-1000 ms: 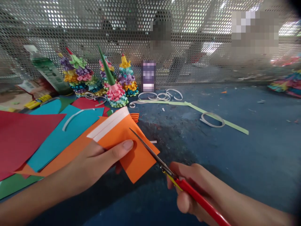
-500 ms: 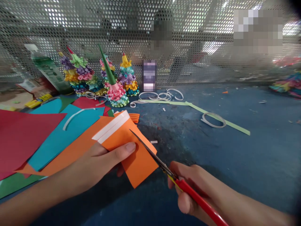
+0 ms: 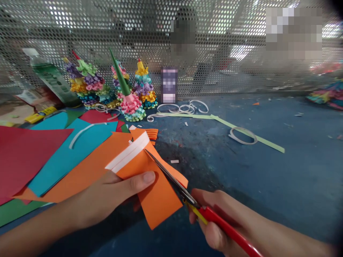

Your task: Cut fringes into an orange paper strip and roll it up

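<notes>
My left hand (image 3: 112,194) pinches a small orange paper piece (image 3: 158,200) with a white tape strip along its far edge, thumb on top. My right hand (image 3: 222,221) grips red-handled scissors (image 3: 203,214); their blades lie across the orange piece, the tip near the white strip, and a narrow orange strip stands apart on the right of the cut. Both hands hover just above the blue table (image 3: 268,178).
Red (image 3: 24,157), teal (image 3: 66,153) and orange (image 3: 80,175) paper sheets lie at the left. Several colourful paper cone trees (image 3: 128,96) stand at the back by a perforated metal screen (image 3: 214,46). A green bottle (image 3: 50,76), curled white strips (image 3: 184,107) and a green strip (image 3: 252,137) lie about.
The scissor blades have run further up through the orange piece towards the white strip, and a narrow strip has parted on the right. Both hands shifted slightly lower.
</notes>
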Tool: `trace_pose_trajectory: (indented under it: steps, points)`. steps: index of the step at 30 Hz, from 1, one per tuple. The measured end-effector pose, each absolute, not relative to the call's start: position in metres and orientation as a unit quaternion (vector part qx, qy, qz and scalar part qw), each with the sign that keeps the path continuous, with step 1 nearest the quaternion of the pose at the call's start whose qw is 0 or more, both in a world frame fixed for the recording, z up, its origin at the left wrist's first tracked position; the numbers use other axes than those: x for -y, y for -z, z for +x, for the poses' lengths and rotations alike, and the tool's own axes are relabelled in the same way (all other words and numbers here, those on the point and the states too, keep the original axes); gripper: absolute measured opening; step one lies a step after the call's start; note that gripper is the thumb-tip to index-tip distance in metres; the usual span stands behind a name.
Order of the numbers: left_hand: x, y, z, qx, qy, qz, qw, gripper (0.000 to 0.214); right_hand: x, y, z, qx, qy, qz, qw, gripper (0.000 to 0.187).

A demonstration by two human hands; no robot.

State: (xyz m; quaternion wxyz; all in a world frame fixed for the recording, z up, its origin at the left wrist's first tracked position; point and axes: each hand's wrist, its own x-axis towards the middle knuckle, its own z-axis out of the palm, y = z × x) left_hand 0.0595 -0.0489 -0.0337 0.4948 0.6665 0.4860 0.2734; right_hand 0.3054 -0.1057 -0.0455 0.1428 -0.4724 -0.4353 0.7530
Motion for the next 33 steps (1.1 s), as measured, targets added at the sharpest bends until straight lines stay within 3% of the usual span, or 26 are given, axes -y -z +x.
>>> trace_pose_trajectory:
  steps: [3,9,13,21,33]
  points:
    - [0.050,0.036,0.058,-0.482,-0.226,0.629,0.566,0.033,0.104,0.042,0.302,0.376,-0.777,-0.487,0.131,0.052]
    - [0.050,0.043,0.056,-0.474,-0.222,0.608,0.597,0.039,0.097,0.043,0.298,0.387,-0.786,-0.451,0.169,0.038]
    - [0.050,0.041,0.057,-0.454,-0.211,0.623,0.601,0.040,0.098,0.045,0.298,0.410,-0.781,-0.448,0.143,0.036]
    - [0.053,0.038,0.060,-0.381,-0.083,0.713,0.583,0.036,0.105,0.054,0.314,0.587,-0.645,-0.459,0.167,0.041]
    - [0.050,0.046,0.052,-0.478,-0.315,0.668,0.475,0.038,0.105,0.044,0.315,0.687,-0.549,-0.450,0.158,0.058]
